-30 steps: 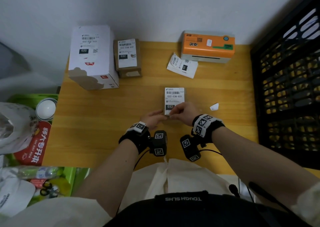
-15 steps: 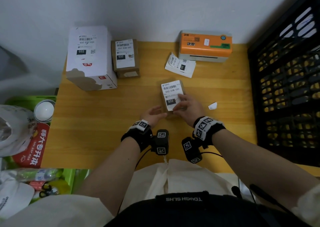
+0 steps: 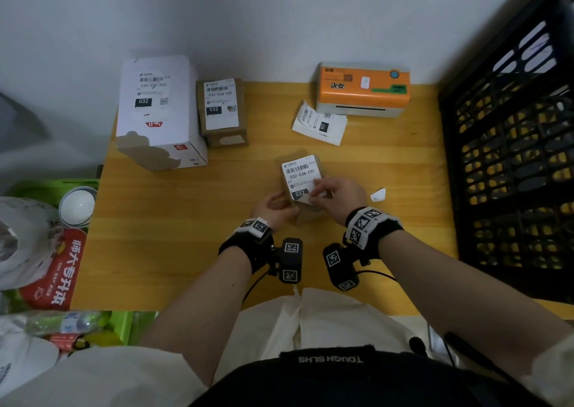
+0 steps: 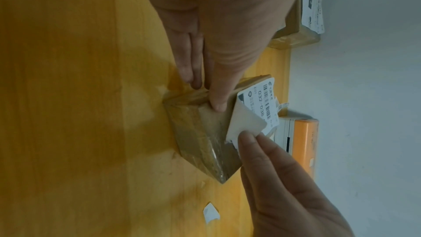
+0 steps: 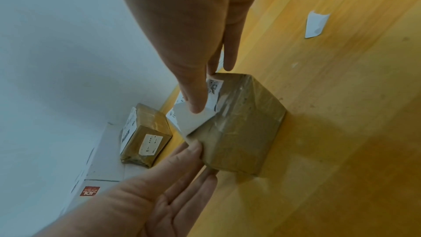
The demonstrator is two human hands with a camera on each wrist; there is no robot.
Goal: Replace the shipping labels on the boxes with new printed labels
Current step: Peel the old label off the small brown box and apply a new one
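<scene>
Nearest the person on the yellow-orange wooden table (image 3: 161,220) sits a brown taped box (image 5: 241,132), its white label (image 3: 299,175) printed with a black barcode and a black block holding white digits. Beyond that box stands an orange-topped, cream-based printer (image 3: 363,88) with a green strip and a blue dot. Left of the printer, a white carton (image 3: 157,111) carries a red mark. Right of the printer, a black lattice crate (image 3: 512,158).

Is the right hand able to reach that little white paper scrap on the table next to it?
Probably yes: the scrap lies on bare table just beside the right hand, nothing between. But its grip is busy peeling the label.
</scene>
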